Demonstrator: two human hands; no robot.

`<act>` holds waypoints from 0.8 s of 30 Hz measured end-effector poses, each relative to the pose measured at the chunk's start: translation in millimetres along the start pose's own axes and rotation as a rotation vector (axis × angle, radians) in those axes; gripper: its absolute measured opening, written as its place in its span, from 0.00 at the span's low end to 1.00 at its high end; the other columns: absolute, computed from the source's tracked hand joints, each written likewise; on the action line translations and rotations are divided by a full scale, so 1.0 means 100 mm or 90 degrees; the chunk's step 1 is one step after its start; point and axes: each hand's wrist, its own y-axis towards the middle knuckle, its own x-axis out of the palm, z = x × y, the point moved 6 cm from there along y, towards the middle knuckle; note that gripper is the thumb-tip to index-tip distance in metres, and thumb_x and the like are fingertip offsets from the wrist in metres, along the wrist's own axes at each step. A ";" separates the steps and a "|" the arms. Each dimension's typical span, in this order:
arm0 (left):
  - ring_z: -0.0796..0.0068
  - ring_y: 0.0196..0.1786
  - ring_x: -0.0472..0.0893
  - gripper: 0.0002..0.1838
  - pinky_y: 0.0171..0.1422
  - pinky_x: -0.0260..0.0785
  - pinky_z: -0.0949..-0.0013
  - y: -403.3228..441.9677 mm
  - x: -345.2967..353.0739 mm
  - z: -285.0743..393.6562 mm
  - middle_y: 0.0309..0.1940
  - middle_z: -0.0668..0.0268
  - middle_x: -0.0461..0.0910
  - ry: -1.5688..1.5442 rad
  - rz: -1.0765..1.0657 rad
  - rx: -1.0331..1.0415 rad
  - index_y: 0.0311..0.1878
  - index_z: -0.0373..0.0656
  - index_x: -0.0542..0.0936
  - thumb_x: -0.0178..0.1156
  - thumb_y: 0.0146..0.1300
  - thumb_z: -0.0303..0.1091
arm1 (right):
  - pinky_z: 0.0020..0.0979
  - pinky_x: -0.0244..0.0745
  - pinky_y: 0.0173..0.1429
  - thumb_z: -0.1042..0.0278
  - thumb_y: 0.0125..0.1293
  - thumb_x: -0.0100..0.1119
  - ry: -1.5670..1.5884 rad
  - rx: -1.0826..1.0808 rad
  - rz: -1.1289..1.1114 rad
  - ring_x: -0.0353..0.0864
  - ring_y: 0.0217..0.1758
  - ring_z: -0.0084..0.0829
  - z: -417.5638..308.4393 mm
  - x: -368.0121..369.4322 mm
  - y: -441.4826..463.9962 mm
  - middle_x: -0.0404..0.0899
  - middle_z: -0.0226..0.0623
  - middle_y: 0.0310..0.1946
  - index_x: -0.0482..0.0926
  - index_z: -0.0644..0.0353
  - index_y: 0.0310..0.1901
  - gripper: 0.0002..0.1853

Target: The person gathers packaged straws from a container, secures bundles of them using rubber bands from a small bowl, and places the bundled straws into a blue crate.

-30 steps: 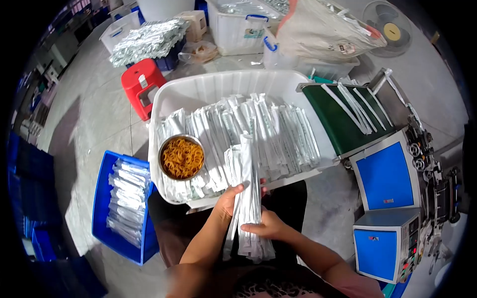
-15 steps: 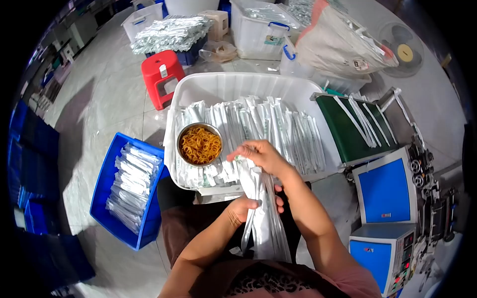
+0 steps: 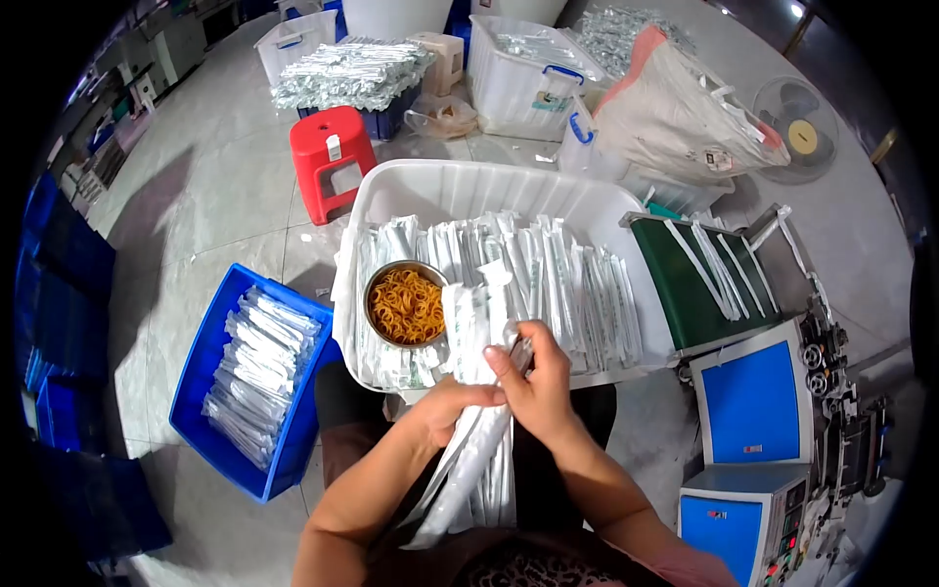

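1. Long slim white wrapped packets [image 3: 474, 323]: thin, film-like wrapping; glossy, creased.
2. Large white rectangular tub [image 3: 421, 181]: plastic, smooth, ribbed walls.
3. Round silver-coloured bowl [image 3: 406, 263]: metal, shiny rim.
4. Blue rectangular bin [image 3: 299, 468]: smooth plastic, slight gloss.
5. Red stool [image 3: 321, 129]: glossy plastic.
6. Off-white sack [image 3: 650, 112]: matt, wrinkled, cloth-like.
7. Green flat belt [image 3: 677, 293]: matt, smooth; material cannot be confirmed.

Bare forearms angled inward, both hands [image 3: 448, 409] [image 3: 536, 380] closed — left thumb across, right thumb raised, fingers curled.

White packet bundle [image 3: 479, 323], held upright
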 end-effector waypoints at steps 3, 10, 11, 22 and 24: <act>0.62 0.33 0.80 0.27 0.40 0.75 0.63 -0.05 -0.17 -0.20 0.33 0.53 0.77 -0.113 -0.024 -0.067 0.50 0.31 0.69 0.59 0.41 0.22 | 0.24 0.67 0.28 0.69 0.56 0.61 0.079 0.044 0.054 0.74 0.24 0.24 0.04 0.03 -0.01 0.74 0.35 0.22 0.70 0.63 0.43 0.15; 0.63 0.27 0.74 0.21 0.35 0.70 0.65 -0.13 -0.19 -0.07 0.25 0.58 0.73 -0.169 -0.101 -0.018 0.39 0.36 0.71 0.60 0.36 0.28 | 0.18 0.66 0.32 0.67 0.65 0.47 0.252 0.095 0.025 0.69 0.25 0.16 0.82 -0.72 1.29 0.70 0.26 0.26 0.70 0.63 0.49 0.13; 0.64 0.27 0.74 0.21 0.36 0.69 0.66 -0.14 -0.17 -0.07 0.25 0.59 0.72 -0.163 -0.113 -0.023 0.39 0.36 0.71 0.60 0.36 0.29 | 0.18 0.66 0.32 0.67 0.65 0.47 0.257 0.087 0.020 0.69 0.25 0.16 1.09 -0.68 1.39 0.70 0.26 0.26 0.70 0.63 0.49 0.13; 0.57 0.40 0.78 0.25 0.46 0.73 0.61 0.14 -0.14 -0.44 0.38 0.50 0.75 -0.094 -0.248 -0.171 0.47 0.31 0.70 0.60 0.46 0.34 | 0.36 0.68 0.53 0.60 0.54 0.60 -0.105 -0.270 -0.369 0.71 0.54 0.45 -0.11 0.38 0.51 0.74 0.46 0.47 0.74 0.65 0.47 0.22; 0.56 0.43 0.78 0.31 0.49 0.72 0.59 0.07 -0.08 -0.34 0.40 0.48 0.75 -0.085 -0.267 -0.123 0.52 0.30 0.66 0.64 0.44 0.33 | 0.34 0.72 0.48 0.65 0.54 0.59 -0.108 -0.088 -0.393 0.77 0.44 0.43 0.02 0.34 0.48 0.78 0.47 0.38 0.78 0.64 0.41 0.15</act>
